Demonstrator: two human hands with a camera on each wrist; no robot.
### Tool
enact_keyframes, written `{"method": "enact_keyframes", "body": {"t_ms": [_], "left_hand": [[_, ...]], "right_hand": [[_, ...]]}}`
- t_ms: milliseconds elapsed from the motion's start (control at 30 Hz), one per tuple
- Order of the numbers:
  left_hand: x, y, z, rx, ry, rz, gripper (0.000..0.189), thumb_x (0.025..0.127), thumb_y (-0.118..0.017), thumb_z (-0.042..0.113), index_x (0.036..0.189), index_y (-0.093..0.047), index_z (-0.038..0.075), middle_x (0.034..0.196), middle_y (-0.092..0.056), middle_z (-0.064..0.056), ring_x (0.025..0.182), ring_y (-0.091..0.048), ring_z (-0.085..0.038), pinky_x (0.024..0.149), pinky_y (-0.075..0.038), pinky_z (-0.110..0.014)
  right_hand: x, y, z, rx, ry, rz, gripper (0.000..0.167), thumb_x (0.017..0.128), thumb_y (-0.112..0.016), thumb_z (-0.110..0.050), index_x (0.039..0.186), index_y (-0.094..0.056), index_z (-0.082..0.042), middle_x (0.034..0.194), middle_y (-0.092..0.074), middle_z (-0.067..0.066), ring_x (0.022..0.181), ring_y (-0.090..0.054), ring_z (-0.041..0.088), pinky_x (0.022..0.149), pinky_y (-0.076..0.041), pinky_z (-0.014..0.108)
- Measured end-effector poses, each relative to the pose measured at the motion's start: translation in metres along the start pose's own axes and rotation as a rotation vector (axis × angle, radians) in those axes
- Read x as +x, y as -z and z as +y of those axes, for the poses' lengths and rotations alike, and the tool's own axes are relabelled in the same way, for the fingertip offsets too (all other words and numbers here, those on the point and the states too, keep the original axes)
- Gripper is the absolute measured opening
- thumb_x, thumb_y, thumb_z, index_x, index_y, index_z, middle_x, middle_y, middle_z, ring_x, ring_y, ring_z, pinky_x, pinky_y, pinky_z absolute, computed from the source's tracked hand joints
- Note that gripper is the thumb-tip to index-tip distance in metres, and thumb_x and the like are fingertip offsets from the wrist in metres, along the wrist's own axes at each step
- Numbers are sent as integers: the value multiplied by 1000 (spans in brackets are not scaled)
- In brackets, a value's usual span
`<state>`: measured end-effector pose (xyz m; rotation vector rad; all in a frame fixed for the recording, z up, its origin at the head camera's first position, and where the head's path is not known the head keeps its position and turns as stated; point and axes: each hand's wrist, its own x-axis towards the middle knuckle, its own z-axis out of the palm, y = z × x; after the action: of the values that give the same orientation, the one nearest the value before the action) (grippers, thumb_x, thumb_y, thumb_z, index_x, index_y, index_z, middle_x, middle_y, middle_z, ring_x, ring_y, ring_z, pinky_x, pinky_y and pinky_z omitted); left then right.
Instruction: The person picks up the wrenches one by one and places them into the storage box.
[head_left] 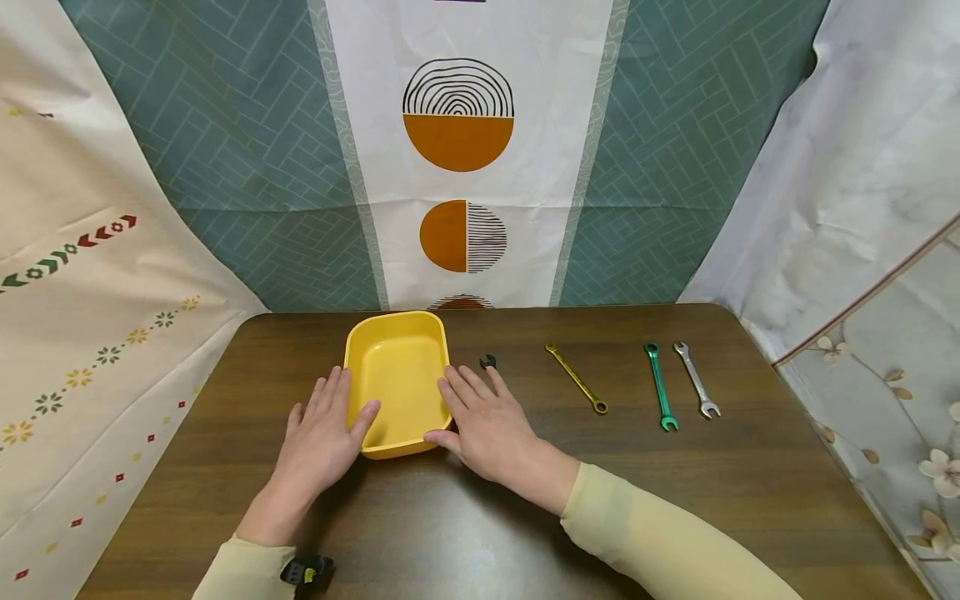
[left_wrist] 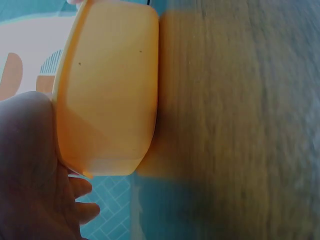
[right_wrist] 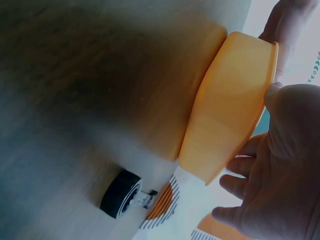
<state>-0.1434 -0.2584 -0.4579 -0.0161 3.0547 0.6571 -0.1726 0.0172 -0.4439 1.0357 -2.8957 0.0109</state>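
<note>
A yellow plastic tray (head_left: 399, 447) with rounded corners rests on the table between my two hands. My left hand (head_left: 318, 442) lies along its left side, fingers straight and pointing away, thumb over the near left rim. On the other side my right hand (head_left: 491, 425) has its straight fingers at the tray's right rim and its thumb at the near right corner. Just beyond the right fingertips shows the dark head of a black wrench (head_left: 488, 362); the hand hides the rest of it. In the right wrist view its black ring end (right_wrist: 121, 194) stands close below the hand.
To the right lie a gold wrench (head_left: 576, 379), a green wrench (head_left: 660, 387) and a silver wrench (head_left: 697, 381), spaced apart on the brown wooden table (head_left: 465, 533). A patterned cloth (head_left: 480, 183) hangs behind the table's far edge, with lighter cloths at both sides.
</note>
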Motion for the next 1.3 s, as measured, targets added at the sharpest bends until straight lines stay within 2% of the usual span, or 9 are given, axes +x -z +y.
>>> {"method": "enact_keyframes", "body": {"t_ms": [833,1300], "left_hand": [[13,-13,31,-9,-41,-8,101,110,-27,77,177,-12,3,183,-11,-23,167,-10,-48,126,-9,-78],[18,-20,47,-21,-58,-26,101,110,-25,78,177,-11,4,183,-10,-22,168,-9,-47,127,-8,-78]], "right_hand": [[-24,3,24,55,-37,-6,87,113,-41,-68,173,-34,-6,181,-29,12,166,-29,34,133,-18,60],[-36,3,37,69,-73,-10,87,112,-42,-69,174,-34,-8,181,-28,10,166,-28,31,134,-18,58]]}}
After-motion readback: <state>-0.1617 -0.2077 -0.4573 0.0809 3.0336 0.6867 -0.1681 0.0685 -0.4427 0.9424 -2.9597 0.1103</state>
